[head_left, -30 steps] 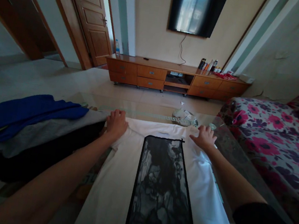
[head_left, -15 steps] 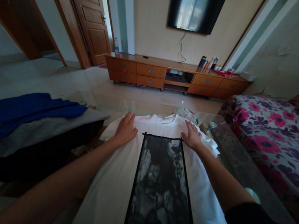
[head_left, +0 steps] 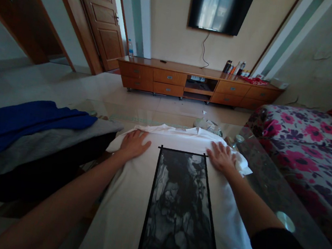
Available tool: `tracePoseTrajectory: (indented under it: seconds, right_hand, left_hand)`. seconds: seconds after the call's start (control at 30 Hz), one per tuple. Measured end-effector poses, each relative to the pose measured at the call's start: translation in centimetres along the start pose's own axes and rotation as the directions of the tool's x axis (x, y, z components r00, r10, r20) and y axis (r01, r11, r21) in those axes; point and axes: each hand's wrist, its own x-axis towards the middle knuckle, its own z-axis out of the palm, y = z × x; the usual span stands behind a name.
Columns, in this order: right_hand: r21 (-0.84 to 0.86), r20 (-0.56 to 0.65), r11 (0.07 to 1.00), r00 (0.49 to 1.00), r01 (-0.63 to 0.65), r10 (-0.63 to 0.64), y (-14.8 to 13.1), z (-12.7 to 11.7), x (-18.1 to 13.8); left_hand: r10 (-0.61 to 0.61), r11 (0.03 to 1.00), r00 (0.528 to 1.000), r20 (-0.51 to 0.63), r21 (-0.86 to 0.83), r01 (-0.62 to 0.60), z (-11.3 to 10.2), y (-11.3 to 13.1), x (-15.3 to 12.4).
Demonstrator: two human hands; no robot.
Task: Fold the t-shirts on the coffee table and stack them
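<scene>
1. Since the earlier frame, both hands have slid slightly outward and nearer the person; the shirt's far edge now lies as a flatter fold.
2. Shirt: one, white, spread on the glass table. Its long axis runs straight away from the person, collar end farthest.
3. Print: one black-framed grey panel down the shirt's middle; any lettering in it cannot be made out.
4. Left hand: flat, fingers extended, palm pressing the shirt left of the print's top corner, gripping nothing.
5. Right hand: likewise flat on the shirt, right of the print.
6. Pile, left of the shirt: three garments, blue over grey over black.
7. Sofa: one, flowered, right.
</scene>
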Motion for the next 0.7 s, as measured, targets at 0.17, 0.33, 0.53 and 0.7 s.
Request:
tracePoseTrajectory:
  seconds: [0.17,0.33,0.53,0.7]
  right_hand:
    - [-0.030,0.027,0.998,0.998,0.055,-0.054,0.9,0.4,-0.9]
    - [-0.069,0.037,0.996,0.998,0.052,-0.049,1.7,0.7,-4.3]
    - [-0.069,0.001,0.997,1.000,0.022,-0.022,0.4,0.2,-6.8]
    - [-0.046,-0.022,0.985,0.986,0.165,-0.167,-3.8,-0.9,-4.1]
  left_hand:
    - [0.006,0.999,1.000,0.004,0.033,-0.006,0.2,0.3,-0.9]
    - [0.047,0.998,0.999,-0.001,0.051,-0.047,-0.6,0.6,-5.3]
    - [0.002,0.999,1.000,0.014,0.054,-0.003,-2.9,1.8,-7.7]
    - [0.171,0.984,0.982,-0.077,-0.030,-0.174,-3.7,4.9,-5.4]
